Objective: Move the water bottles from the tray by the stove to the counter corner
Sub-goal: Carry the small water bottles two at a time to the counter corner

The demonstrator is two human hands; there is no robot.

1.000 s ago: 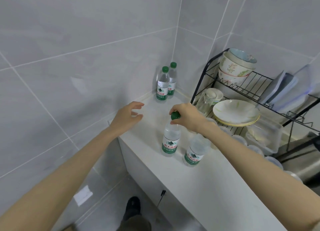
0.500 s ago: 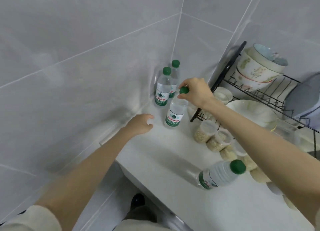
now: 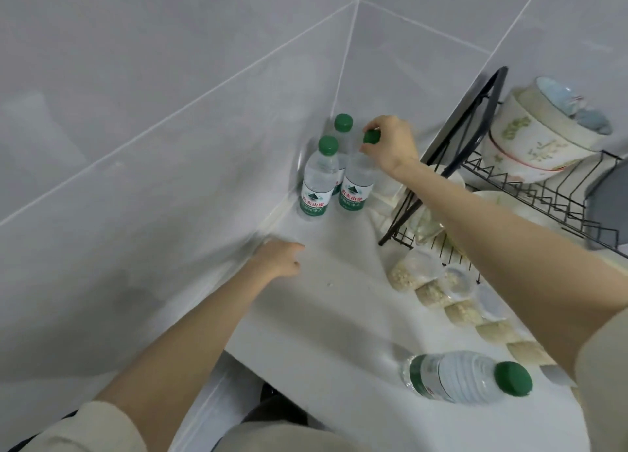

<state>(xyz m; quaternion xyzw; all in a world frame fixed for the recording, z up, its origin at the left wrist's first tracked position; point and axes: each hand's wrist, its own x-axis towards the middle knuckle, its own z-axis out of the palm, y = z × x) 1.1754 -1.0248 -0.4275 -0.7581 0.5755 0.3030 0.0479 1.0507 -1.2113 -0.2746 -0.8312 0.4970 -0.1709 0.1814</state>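
Note:
Three clear water bottles with green caps stand together in the tiled corner of the white counter (image 3: pixel 339 298). My right hand (image 3: pixel 390 144) pinches the cap of the rightmost bottle (image 3: pixel 355 183), which stands on the counter beside the front-left bottle (image 3: pixel 317 183). The third bottle (image 3: pixel 342 125) is behind them against the wall. A fourth bottle (image 3: pixel 465 377) stands near the counter's front edge, close to me. My left hand (image 3: pixel 280 258) rests on the counter by the left wall, fingers loosely curled, holding nothing.
A black wire dish rack (image 3: pixel 509 186) with stacked bowls (image 3: pixel 537 135) and plates stands to the right of the corner. Several lidded plastic tubs of grain (image 3: pixel 441 288) line the counter in front of the rack. Tiled walls close the corner on two sides.
My right hand has carried the bottle further into the corner, right beside the two standing there. My left hand stays on the counter by the wall.

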